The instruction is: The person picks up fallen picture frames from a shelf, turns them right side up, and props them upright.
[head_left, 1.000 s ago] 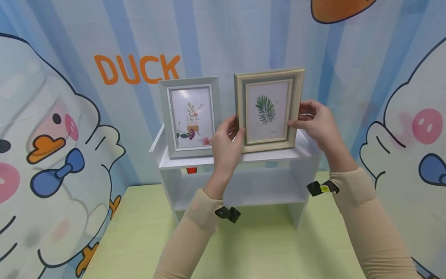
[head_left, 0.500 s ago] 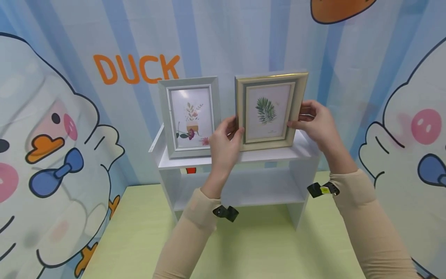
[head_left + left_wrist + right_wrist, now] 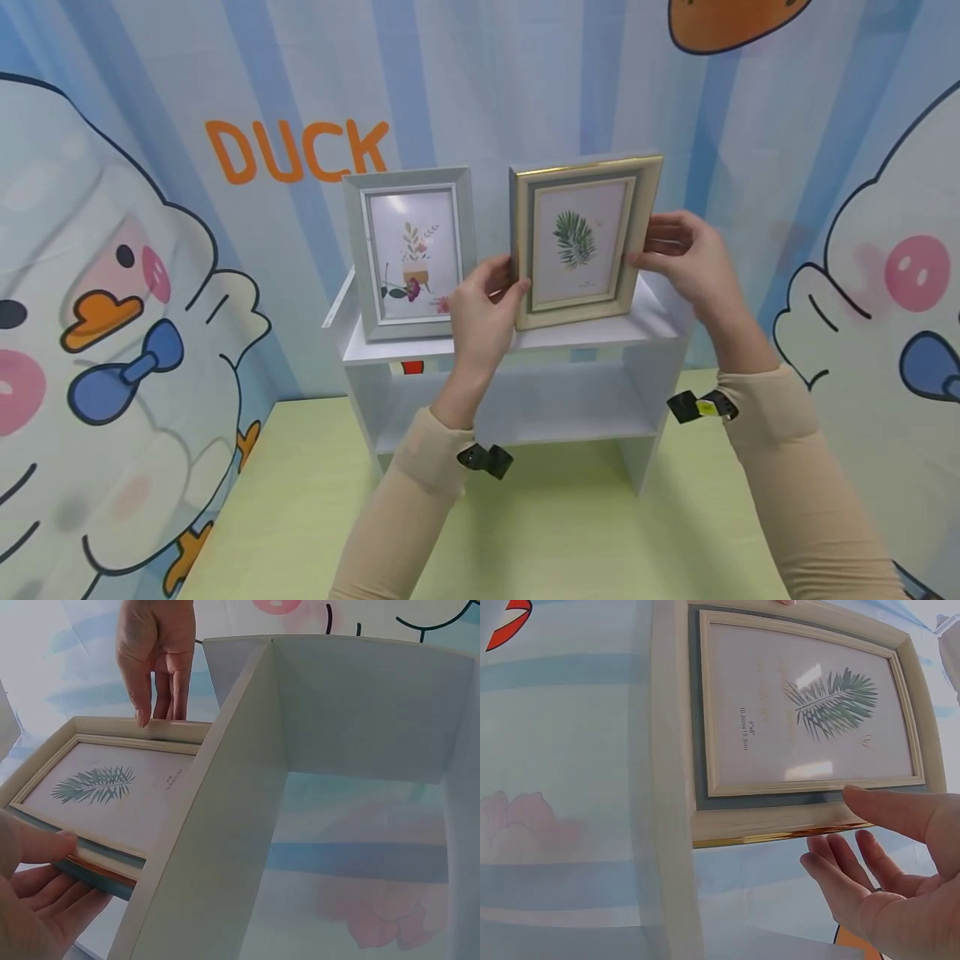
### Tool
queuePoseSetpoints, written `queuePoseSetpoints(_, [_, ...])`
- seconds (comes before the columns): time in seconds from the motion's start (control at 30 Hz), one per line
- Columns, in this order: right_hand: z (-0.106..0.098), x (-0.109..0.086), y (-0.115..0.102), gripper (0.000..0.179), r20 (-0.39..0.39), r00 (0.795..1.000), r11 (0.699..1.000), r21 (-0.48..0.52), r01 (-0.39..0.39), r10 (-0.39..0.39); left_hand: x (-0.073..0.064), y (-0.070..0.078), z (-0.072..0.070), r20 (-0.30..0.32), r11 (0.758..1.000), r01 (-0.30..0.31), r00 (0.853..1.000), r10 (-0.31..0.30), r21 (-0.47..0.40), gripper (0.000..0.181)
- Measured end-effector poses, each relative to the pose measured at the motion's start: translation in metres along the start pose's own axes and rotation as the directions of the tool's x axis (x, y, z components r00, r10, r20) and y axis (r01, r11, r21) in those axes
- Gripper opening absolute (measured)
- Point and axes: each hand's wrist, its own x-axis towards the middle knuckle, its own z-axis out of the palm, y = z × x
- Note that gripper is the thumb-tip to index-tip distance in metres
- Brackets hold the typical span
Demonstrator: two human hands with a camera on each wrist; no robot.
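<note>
A gold picture frame (image 3: pixel 573 237) with a green leaf print stands upright, slightly angled, on top of the white shelf unit (image 3: pixel 570 333). My left hand (image 3: pixel 483 312) pinches its left edge, thumb on the front and fingers behind. At the opposite edge, my right hand (image 3: pixel 693 258) has its thumb tip on the frame's front and its fingers at the back. The right wrist view shows that thumb (image 3: pixel 892 810) overlapping the frame's border, with the fingers curled loosely just past the gold edge. A silver-grey picture frame (image 3: pixel 408 250) with a potted flower print stands to the left.
Below the top board the shelf unit has a lower board (image 3: pixel 562 404). It stands on a pale yellow-green table (image 3: pixel 555 533). Behind hangs a blue striped curtain (image 3: pixel 487 83) with duck drawings and orange lettering.
The gold frame has turned slightly and its top has tipped a little, its right side drawing back. Most recently my right hand has shifted slightly right, its thumb nearer the frame's outer edge.
</note>
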Motion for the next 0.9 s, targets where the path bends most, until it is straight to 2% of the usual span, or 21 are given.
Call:
queuePoseSetpoints(0.37, [-0.005, -0.005, -0.012, 0.056, -0.094, 0.995, 1.000, 0.009, 0.021, -0.020, -0.009, 0.004, 0.002, -0.011, 0.999, -0.016, 1.000, 0.016, -0.042, 0.032])
queuePoseSetpoints(0.9, [-0.009, -0.006, -0.031, 0.052, -0.174, 0.979, 0.993, 0.032, 0.114, -0.107, -0.016, 0.010, 0.015, -0.097, 0.996, -0.080, 0.992, 0.076, -0.038, 0.027])
